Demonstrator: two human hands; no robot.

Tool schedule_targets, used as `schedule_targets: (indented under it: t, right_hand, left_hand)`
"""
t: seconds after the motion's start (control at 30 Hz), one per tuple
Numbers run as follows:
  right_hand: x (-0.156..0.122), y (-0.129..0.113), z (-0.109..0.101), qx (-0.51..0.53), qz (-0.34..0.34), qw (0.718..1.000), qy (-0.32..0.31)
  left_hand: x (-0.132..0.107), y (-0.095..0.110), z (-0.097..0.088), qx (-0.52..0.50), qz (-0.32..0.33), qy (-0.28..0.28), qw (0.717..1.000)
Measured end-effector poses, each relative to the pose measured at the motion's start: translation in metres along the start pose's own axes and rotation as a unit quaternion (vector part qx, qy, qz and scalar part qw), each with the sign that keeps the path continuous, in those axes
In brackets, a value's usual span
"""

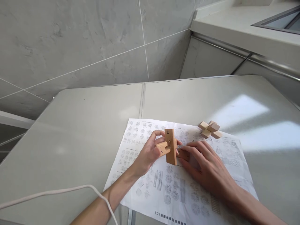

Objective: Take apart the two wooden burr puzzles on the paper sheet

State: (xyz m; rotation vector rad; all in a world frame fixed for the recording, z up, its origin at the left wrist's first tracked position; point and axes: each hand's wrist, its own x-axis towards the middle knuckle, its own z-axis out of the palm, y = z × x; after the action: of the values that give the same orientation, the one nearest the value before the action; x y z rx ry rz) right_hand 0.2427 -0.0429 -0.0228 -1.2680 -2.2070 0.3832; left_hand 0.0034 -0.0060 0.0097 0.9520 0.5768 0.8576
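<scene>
My left hand (148,154) is closed around a wooden burr-puzzle piece (163,148) that lies roughly level. This piece crosses an upright flat wooden piece (171,150) marked "2", which has a slot in its middle. My right hand (208,165) is closed on a third wooden piece (184,154), mostly covered by the fingers. Its end is close behind the upright piece; whether the two are joined is hidden. Both hands are above a printed instruction sheet (161,197) covered in small puzzle diagrams.
An assembled wooden star-shaped puzzle (210,130) sits at the sheet's far right edge. The pale folding table (100,125) has a seam near its middle. A white cable (70,188) runs across my left forearm. Behind are a tiled wall (93,37) and a counter (234,28).
</scene>
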Motion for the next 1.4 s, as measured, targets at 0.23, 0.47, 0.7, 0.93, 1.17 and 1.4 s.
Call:
schedule_targets:
  t: [0.23,0.47,0.7,0.93,1.17,1.4]
  right_hand:
    - [0.003,-0.012,-0.017,0.078,-0.065,0.986,0.132]
    - [0.000,-0.011,-0.016,0.106,-0.094,0.986,0.092]
    - [-0.001,-0.015,-0.015,0.104,-0.070,0.988,0.089]
    - [0.004,-0.012,-0.015,0.055,-0.053,0.992,0.105]
    - [0.006,-0.012,-0.016,0.026,-0.054,0.990,0.125]
    - [0.005,-0.013,-0.017,0.041,-0.093,0.986,0.135]
  left_hand:
    - [-0.004,-0.002,0.005,0.029,-0.011,-0.032,0.999]
    - [-0.008,-0.012,0.011,0.087,-0.003,-0.073,0.994]
    - [-0.007,-0.008,0.014,0.097,-0.012,-0.063,0.993]
    - [-0.010,-0.010,0.014,0.089,-0.009,-0.044,0.995]
    - [-0.010,-0.010,0.016,0.106,-0.012,-0.045,0.993]
    - [-0.013,-0.012,0.017,0.131,-0.032,-0.050,0.990]
